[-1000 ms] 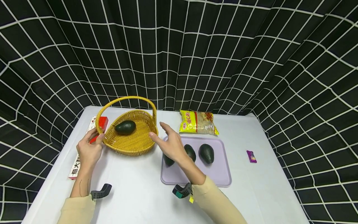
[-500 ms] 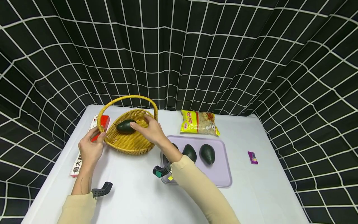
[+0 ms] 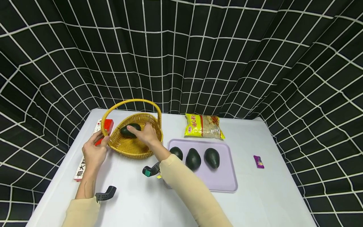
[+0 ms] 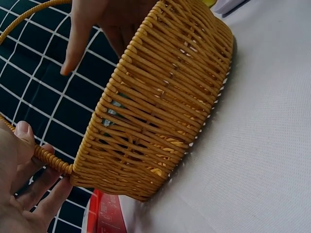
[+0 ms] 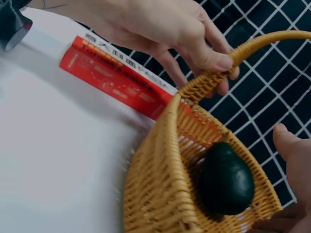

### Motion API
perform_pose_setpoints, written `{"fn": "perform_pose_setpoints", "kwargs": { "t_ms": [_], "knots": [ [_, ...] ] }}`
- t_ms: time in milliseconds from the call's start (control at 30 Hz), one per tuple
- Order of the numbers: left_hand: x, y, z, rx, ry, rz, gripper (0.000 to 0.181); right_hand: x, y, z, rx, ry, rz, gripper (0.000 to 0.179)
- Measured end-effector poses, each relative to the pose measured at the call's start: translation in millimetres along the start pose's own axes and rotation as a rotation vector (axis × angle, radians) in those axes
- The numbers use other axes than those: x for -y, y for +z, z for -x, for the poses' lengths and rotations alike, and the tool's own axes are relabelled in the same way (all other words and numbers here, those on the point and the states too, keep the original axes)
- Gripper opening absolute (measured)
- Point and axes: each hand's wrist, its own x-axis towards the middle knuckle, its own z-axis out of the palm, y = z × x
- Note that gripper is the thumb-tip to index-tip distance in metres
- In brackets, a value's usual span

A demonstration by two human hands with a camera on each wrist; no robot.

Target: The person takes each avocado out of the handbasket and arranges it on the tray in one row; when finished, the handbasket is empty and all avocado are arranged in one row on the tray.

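A yellow wicker basket with a tall hoop handle stands at the left of the table. Inside it lies one dark green avocado, seen closer as a smooth avocado in the right wrist view. My left hand pinches the left foot of the handle between thumb and fingers. Over the right part of the basket is my right hand, thumb and fingers spread. Its thumb overlaps the avocado in the head view, but the right wrist view shows a gap between them. The basket rim partly hides its fingers in the left wrist view.
Three avocados lie on a lilac tray right of the basket. A yellow food bag lies behind it, a small purple packet far right. Beside my left hand is a red and white pasta box. Gridded black curtain surrounds the table.
My right hand has moved left from beside the basket's right rim to over its inside, near the avocado. My left hand keeps its hold on the handle.
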Motion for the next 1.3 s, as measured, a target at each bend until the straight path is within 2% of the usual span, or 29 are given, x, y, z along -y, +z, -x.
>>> {"fn": "perform_pose_setpoints", "kwargs": {
  "t_ms": [367,700,1000,1300],
  "knots": [
    [-0.6,0.6,-1.6,-0.004,0.019,0.007,0.037,-1,21,-6.7,-0.056,0.062,-0.101,0.105],
    [1.3,0.6,-1.9,0.006,-0.005,-0.002,0.039,1,30,-14.6,-0.069,0.137,-0.163,0.101],
    [2.5,2.5,-1.8,-0.003,0.023,0.022,0.037,2,39,-18.2,-0.104,0.143,-0.179,0.101],
    [2.6,2.6,-1.5,-0.013,0.019,0.007,0.037,3,46,-23.7,-0.153,0.121,-0.185,0.098]
  ]
}}
